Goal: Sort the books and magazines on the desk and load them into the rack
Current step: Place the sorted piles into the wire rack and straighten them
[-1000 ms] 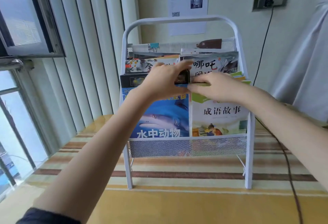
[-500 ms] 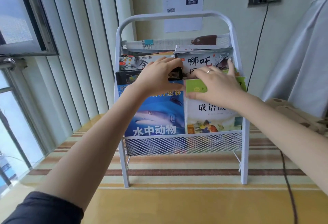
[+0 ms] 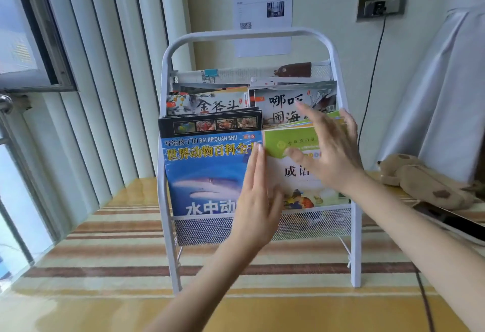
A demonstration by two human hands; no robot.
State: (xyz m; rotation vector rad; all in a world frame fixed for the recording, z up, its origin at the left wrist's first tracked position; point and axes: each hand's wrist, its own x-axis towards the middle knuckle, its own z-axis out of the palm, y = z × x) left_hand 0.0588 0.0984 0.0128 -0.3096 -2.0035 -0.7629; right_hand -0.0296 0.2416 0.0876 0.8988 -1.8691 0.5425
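The worktop (image 3: 105,302) was a broad, glossy surface with a yellow border and brown and cream stripes. On it stood the rack (image 3: 246,33), a white tubular metal frame with a rounded top bar and a fine mesh front panel (image 3: 199,229), already holding tiers of glossy books and magazines. In the front tier the blue shark book (image 3: 207,174) stood upright on the left, just beside the green-and-white storybook (image 3: 296,174) on the right; behind them rose a black-topped magazine (image 3: 210,125), two illustrated covers with brush lettering, and at the back a clipped sheaf of papers. A soft brown plush toy (image 3: 420,179) lay on the worktop to the right of the rack. The left hand (image 3: 258,208) was open and flat, fingers straight, set edgewise at the seam between the two front books and gripping nothing. The right hand (image 3: 328,150) was open with fingers spread over the storybook's upper part, also empty.
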